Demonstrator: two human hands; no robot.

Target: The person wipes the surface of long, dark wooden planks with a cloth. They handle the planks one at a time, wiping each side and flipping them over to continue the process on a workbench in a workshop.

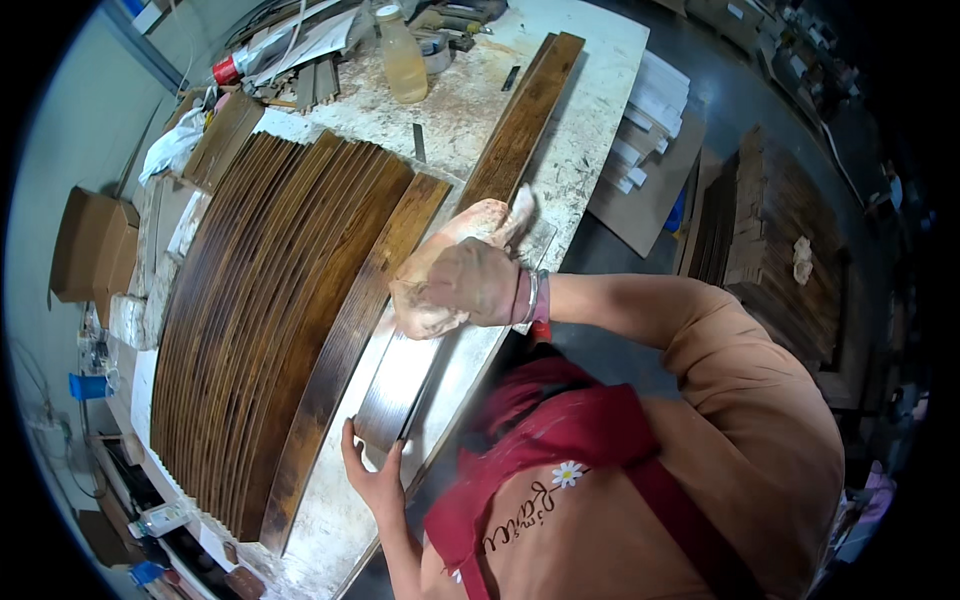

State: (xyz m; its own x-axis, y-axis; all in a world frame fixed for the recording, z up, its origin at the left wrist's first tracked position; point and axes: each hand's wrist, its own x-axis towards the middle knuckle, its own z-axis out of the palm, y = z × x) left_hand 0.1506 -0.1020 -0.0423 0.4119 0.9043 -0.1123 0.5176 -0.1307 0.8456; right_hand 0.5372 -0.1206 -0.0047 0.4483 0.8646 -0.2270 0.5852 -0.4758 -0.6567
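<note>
Well, my left hand (378, 484) is spread across the near end of the plank (387, 405), a digit at each corner, though I can't tell whether it truly pinches; my right hand (475, 280) is bunched over a pale, stained cloth (425, 315), fingertips hidden, resting on the plank's middle stretch. The plank lies lengthwise on the white table (615, 65), near the edge on my side, so a hard sideways shove, if my left digits slipped, might push it over. Just left of the plank lies a loose board (350, 350) that a trailing fold could smear; further left, the packed row of boards (260, 340) might shift if bumped. Left of the plank's far end, the bottle (402, 62) could spill its yellowish liquid if knocked
</note>
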